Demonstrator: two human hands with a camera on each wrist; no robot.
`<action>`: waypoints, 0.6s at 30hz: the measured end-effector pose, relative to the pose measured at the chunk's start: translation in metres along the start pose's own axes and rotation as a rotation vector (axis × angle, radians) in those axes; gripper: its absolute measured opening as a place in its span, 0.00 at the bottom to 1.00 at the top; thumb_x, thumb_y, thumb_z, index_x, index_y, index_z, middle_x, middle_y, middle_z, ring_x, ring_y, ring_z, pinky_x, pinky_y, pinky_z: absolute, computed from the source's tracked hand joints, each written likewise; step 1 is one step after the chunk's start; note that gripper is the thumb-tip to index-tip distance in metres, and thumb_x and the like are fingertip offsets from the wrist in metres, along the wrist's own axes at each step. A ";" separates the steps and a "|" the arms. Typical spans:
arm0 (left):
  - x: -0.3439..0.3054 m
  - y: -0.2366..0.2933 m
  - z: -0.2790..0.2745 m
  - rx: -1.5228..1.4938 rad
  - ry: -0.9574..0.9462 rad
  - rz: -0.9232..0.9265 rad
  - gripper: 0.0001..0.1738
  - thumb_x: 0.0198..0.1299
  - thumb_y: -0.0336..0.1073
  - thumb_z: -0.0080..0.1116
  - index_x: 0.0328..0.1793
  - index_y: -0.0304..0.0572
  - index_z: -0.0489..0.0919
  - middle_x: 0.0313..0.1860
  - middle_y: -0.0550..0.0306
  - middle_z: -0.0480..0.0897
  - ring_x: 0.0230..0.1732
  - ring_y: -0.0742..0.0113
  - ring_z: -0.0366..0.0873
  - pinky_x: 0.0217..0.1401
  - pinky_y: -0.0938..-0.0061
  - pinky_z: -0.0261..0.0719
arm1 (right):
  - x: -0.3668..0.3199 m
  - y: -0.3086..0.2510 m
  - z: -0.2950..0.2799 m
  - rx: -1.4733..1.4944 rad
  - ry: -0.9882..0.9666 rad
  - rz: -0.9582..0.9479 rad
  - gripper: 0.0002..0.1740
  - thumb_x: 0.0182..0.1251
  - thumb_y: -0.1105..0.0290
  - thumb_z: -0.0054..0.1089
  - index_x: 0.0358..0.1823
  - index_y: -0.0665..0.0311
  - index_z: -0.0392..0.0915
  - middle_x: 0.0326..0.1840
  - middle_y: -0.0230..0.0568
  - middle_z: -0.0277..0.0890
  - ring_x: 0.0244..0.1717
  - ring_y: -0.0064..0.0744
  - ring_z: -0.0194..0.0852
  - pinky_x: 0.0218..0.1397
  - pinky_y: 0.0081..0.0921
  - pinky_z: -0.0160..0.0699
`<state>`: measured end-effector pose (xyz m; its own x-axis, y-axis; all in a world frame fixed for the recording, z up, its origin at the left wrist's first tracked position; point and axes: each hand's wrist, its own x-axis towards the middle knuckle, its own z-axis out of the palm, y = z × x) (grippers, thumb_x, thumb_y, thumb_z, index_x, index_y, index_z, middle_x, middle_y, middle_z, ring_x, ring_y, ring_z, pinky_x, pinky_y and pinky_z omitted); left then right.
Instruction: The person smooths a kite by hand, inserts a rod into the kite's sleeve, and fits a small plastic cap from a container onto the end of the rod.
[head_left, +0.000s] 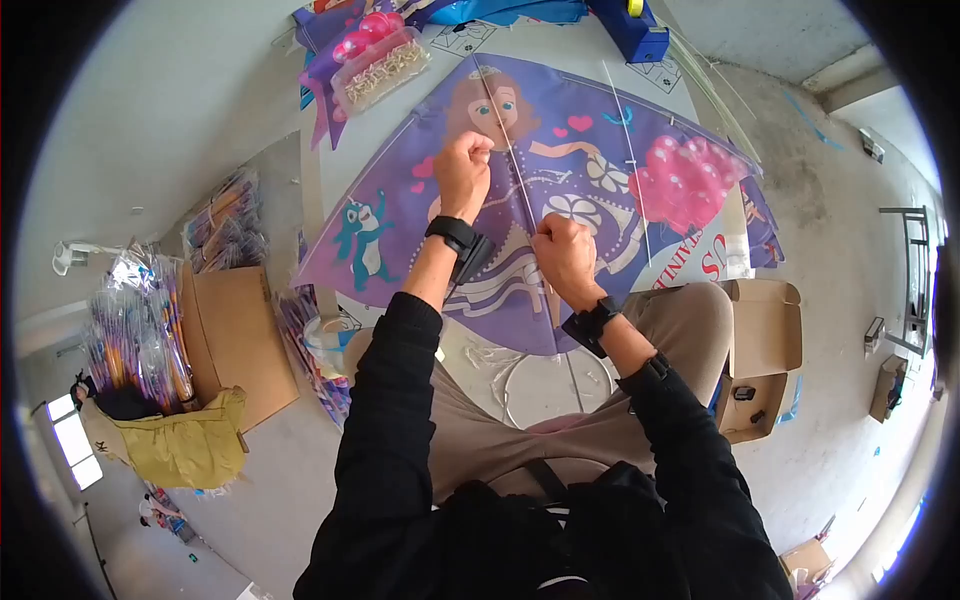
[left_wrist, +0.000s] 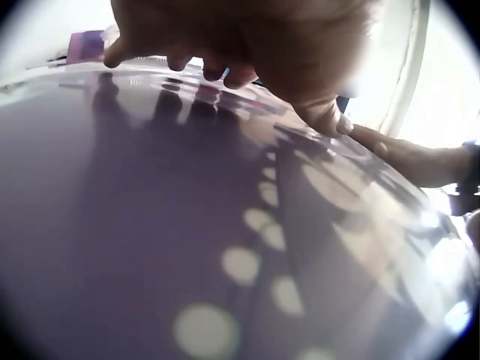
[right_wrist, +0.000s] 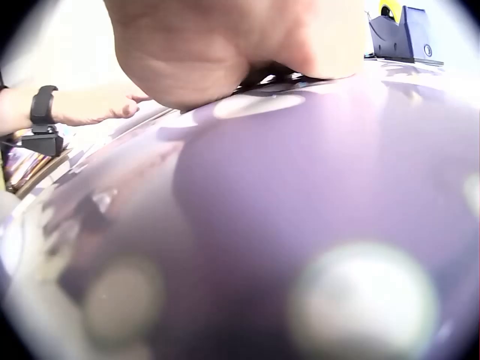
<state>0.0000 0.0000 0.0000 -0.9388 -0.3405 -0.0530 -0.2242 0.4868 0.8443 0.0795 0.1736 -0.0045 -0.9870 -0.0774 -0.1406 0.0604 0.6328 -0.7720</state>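
Note:
A purple kite sheet [head_left: 400,250], printed with a princess figure, lies spread before the person, with a thin rod [head_left: 515,172] along its middle. The left hand [head_left: 465,175] is over the upper part, beside the rod. In the left wrist view that hand [left_wrist: 247,45] has its fingertips spaced apart, low over the sheet [left_wrist: 150,195], thumb apart from them. Lower down, the right hand [head_left: 567,255] has curled fingers at the rod, seeming to grip it. The right wrist view shows this hand [right_wrist: 240,52] resting low on the sheet [right_wrist: 262,180], its fingertips hidden.
A clear box [head_left: 382,72] of small pale pieces is at the upper left of the table. At the top right stands a blue tape dispenser [head_left: 630,30]. Floor items include an open cardboard box [head_left: 765,325] on the right, and wrapped bundles [head_left: 135,325] beside a carton [head_left: 235,340] on the left.

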 end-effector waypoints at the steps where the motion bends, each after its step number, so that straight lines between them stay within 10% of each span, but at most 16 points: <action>1: -0.003 -0.004 -0.002 0.026 -0.024 0.053 0.07 0.54 0.23 0.63 0.39 0.40 0.83 0.43 0.52 0.87 0.49 0.60 0.83 0.55 0.67 0.77 | 0.000 -0.003 0.002 -0.019 0.014 -0.024 0.06 0.55 0.71 0.57 0.28 0.65 0.82 0.28 0.53 0.81 0.33 0.57 0.81 0.39 0.45 0.79; 6: -0.014 -0.008 0.009 0.277 0.095 0.513 0.12 0.51 0.20 0.62 0.42 0.41 0.84 0.46 0.55 0.84 0.50 0.51 0.80 0.55 0.62 0.78 | 0.003 -0.002 0.005 -0.129 0.023 -0.050 0.05 0.55 0.72 0.58 0.29 0.65 0.82 0.28 0.52 0.81 0.32 0.56 0.81 0.37 0.43 0.78; 18: -0.017 -0.004 0.010 0.464 0.051 0.629 0.17 0.50 0.30 0.70 0.48 0.41 0.85 0.50 0.55 0.84 0.52 0.52 0.79 0.55 0.62 0.79 | -0.001 0.003 0.001 -0.151 -0.009 -0.132 0.05 0.55 0.72 0.59 0.31 0.65 0.79 0.26 0.51 0.81 0.30 0.56 0.80 0.37 0.44 0.78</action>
<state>0.0141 0.0118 -0.0083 -0.9151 0.0795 0.3953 0.2485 0.8832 0.3978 0.0809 0.1743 -0.0070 -0.9834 -0.1744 -0.0505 -0.0935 0.7250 -0.6823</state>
